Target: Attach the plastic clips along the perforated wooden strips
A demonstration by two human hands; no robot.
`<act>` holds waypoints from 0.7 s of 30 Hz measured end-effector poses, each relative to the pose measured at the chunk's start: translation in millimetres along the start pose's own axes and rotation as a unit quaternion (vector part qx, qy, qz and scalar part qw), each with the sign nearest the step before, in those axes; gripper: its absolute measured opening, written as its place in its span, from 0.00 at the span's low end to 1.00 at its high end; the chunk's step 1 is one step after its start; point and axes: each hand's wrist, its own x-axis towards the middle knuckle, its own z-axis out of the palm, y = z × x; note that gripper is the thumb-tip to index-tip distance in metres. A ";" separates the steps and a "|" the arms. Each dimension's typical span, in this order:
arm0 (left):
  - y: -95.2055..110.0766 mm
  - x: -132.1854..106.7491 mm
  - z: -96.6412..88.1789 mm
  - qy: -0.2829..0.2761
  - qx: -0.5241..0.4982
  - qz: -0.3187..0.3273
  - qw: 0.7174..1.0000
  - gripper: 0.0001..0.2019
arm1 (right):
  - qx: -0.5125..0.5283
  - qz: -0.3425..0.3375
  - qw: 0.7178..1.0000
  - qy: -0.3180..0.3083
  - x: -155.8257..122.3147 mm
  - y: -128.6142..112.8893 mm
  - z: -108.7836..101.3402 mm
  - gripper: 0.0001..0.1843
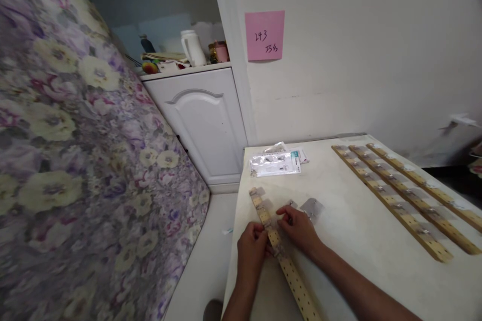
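Observation:
A long wooden strip with rows of small holes (pixel 289 273) lies on the white table (pixel 354 230), running from the near edge up to the left. My left hand (pixel 251 248) sits at the strip's left side, fingers curled against it. My right hand (pixel 298 225) is on the strip's right side, fingers pinched at a small metal piece on the strip. A flat grey metal plate (pixel 313 207) lies just right of my right hand. What the pinched fingers hold is too small to name.
Three more holed wooden strips with metal clips (pixel 406 198) lie side by side at the table's right. Clear plastic packets (pixel 276 163) sit at the table's far left corner. A floral mattress (pixel 75 160) leans at the left. A white cabinet (pixel 203 120) stands behind, a pink note (pixel 264 35) on the wall.

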 end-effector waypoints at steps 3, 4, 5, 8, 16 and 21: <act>0.5 1.9 0.1 -0.010 -0.012 -0.014 1.000 0.03 | -0.006 -0.001 1.000 0.000 -0.2 -0.1 0.0 0.12; 0.8 2.4 0.1 -0.012 -0.015 -0.017 1.000 0.03 | -0.009 -0.003 1.000 0.000 -0.5 -0.2 -0.1 0.12; 1.1 2.8 0.1 -0.012 -0.016 -0.019 1.000 0.03 | -0.012 -0.005 1.000 -0.002 -0.9 -0.4 -0.1 0.11; 1.9 3.5 0.1 -0.013 -0.019 -0.026 0.999 0.04 | -0.020 -0.011 1.000 -0.002 -2.3 -0.8 0.1 0.11; 1.9 2.5 0.2 -0.011 -0.013 -0.025 1.000 0.03 | -0.021 -0.011 1.000 0.004 -3.2 -1.2 0.1 0.11; 0.8 -0.2 -1.1 -0.016 -0.013 -0.012 1.000 0.01 | -0.015 -0.017 1.000 0.005 -4.3 -1.3 -0.2 0.11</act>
